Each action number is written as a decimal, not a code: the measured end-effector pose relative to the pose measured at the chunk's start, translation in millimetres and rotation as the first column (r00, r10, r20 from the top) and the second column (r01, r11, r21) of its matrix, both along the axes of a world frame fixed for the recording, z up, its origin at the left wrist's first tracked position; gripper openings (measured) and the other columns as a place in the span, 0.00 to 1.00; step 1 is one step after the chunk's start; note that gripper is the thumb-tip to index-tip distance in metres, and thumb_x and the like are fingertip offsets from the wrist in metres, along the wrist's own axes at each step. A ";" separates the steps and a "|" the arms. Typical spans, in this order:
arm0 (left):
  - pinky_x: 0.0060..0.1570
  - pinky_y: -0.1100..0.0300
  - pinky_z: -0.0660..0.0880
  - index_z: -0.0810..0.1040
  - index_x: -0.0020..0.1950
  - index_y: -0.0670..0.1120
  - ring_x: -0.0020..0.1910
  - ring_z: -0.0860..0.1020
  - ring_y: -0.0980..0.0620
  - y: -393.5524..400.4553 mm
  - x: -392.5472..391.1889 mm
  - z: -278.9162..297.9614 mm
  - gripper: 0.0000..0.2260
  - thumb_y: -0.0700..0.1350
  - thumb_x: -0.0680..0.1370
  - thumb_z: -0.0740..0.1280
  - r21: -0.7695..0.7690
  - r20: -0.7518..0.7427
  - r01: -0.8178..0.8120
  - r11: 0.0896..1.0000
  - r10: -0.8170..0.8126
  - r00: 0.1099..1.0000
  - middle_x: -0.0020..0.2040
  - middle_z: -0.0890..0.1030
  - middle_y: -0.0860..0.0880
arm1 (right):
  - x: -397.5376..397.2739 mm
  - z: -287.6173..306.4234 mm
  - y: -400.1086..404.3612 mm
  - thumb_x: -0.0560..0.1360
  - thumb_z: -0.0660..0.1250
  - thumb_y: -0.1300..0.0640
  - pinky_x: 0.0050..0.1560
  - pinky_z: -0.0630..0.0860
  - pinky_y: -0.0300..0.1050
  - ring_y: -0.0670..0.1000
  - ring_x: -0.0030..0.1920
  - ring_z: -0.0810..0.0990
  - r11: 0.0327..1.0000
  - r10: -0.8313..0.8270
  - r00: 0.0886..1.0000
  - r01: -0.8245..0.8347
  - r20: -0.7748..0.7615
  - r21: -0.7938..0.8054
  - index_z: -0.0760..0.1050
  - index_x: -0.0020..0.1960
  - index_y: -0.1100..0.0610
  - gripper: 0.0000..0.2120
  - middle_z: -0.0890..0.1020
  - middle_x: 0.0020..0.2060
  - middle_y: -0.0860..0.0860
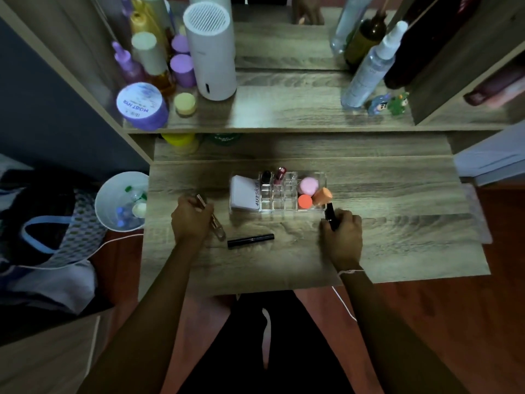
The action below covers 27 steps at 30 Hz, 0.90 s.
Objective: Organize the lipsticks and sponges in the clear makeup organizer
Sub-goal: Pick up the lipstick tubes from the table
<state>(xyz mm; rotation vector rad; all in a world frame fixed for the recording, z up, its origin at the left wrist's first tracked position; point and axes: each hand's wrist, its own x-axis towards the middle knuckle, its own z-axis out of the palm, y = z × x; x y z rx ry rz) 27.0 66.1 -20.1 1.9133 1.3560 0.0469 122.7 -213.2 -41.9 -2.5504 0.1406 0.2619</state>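
Person sits at a wooden desk (397,245), both arms out over it. Clear organizer (279,207) sits mid-desk, w/ a white compact (245,192) in its left section. Two lipsticks stand upright in the back row of small slots: a black one (266,176) and a dark red one (280,174) just beside it. Right compartment holds three sponges: pink (308,186) at the back, round coral one (305,201) in front, and an orange teardrop sponge (322,196) leaning at the right edge.

Left hand (191,218) is closed around a rose-gold tube (215,223), held slanted, lower end near the desk. Right hand (342,233) is wrapped around a black lipstick (331,216), its top pointing at the organizer's front right corner, just beside it. A long black tube (250,240) lies flat on the desk btwn the two hands, in front of the organizer, touched by neither.

Left of the desk, a white bin (113,191) holds some small bottles.
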 end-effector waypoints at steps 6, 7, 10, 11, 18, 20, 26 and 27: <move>0.51 0.54 0.71 0.78 0.55 0.36 0.51 0.80 0.40 18.1 -3.6 14.5 0.13 0.45 0.78 0.66 -0.036 0.157 0.048 0.998 -0.042 0.987 0.49 0.82 0.37 | -5.8 21.2 -3.0 0.76 0.68 0.52 0.44 0.70 0.47 0.63 0.50 0.80 0.975 -0.094 0.994 0.102 -0.050 0.197 0.71 0.54 0.58 0.12 0.82 0.48 0.60; 0.53 0.51 0.72 0.77 0.56 0.35 0.51 0.79 0.39 20.7 -3.5 19.6 0.14 0.45 0.78 0.66 -0.036 0.205 0.042 0.998 -0.034 0.978 0.50 0.82 0.36 | -8.6 25.6 -4.6 0.76 0.67 0.51 0.44 0.69 0.46 0.62 0.49 0.81 0.968 -0.088 0.994 0.102 -0.071 0.227 0.70 0.53 0.55 0.11 0.82 0.45 0.58; 0.55 0.46 0.76 0.74 0.56 0.34 0.50 0.80 0.40 23.7 -0.2 39.0 0.13 0.44 0.79 0.65 -0.057 0.363 0.097 0.994 -0.070 0.929 0.49 0.81 0.38 | -16.8 36.3 -8.8 0.76 0.67 0.46 0.44 0.72 0.46 0.56 0.44 0.81 0.941 -0.057 0.989 0.100 -0.138 0.323 0.70 0.55 0.49 0.12 0.81 0.43 0.51; 0.54 0.49 0.77 0.74 0.54 0.35 0.47 0.80 0.44 22.3 2.5 46.7 0.12 0.44 0.79 0.65 -0.054 0.407 0.124 0.991 -0.092 0.909 0.48 0.81 0.40 | -18.3 39.8 -8.8 0.77 0.68 0.48 0.44 0.74 0.49 0.55 0.43 0.81 0.909 -0.075 0.984 0.135 -0.165 0.395 0.71 0.56 0.48 0.10 0.82 0.42 0.53; 0.44 0.63 0.79 0.73 0.55 0.48 0.46 0.81 0.56 -12.8 43.7 85.0 0.11 0.46 0.75 0.70 -0.127 0.557 0.294 0.947 -0.177 0.811 0.48 0.81 0.50 | -19.8 60.4 -7.4 0.78 0.63 0.64 0.28 0.71 0.38 0.48 0.29 0.74 0.498 -0.117 0.906 0.407 -0.406 0.765 0.81 0.53 0.63 0.09 0.83 0.42 0.64; 0.48 0.59 0.77 0.74 0.55 0.48 0.48 0.81 0.55 -26.8 59.1 90.0 0.12 0.44 0.74 0.72 -0.143 0.546 0.381 0.913 -0.249 0.800 0.48 0.81 0.52 | -19.3 63.1 -8.1 0.78 0.65 0.62 0.27 0.71 0.35 0.46 0.29 0.75 0.458 -0.056 0.890 0.425 -0.452 0.781 0.81 0.55 0.63 0.09 0.82 0.38 0.60; 0.43 0.71 0.76 0.76 0.55 0.45 0.44 0.82 0.62 -61.0 77.4 84.3 0.12 0.39 0.73 0.73 -0.120 0.583 0.471 0.874 -0.322 0.746 0.46 0.83 0.51 | -15.0 60.5 -6.2 0.73 0.72 0.65 0.27 0.70 0.35 0.46 0.28 0.72 0.482 0.056 0.879 0.392 -0.474 0.783 0.81 0.52 0.65 0.09 0.81 0.29 0.50; 0.46 0.67 0.77 0.76 0.55 0.44 0.46 0.82 0.59 -63.6 77.9 83.0 0.13 0.39 0.72 0.73 -0.112 0.576 0.465 0.878 -0.324 0.750 0.47 0.84 0.49 | -14.1 59.0 -4.4 0.72 0.73 0.65 0.27 0.70 0.34 0.46 0.28 0.72 0.515 0.044 0.881 0.383 -0.470 0.767 0.82 0.50 0.64 0.07 0.81 0.28 0.50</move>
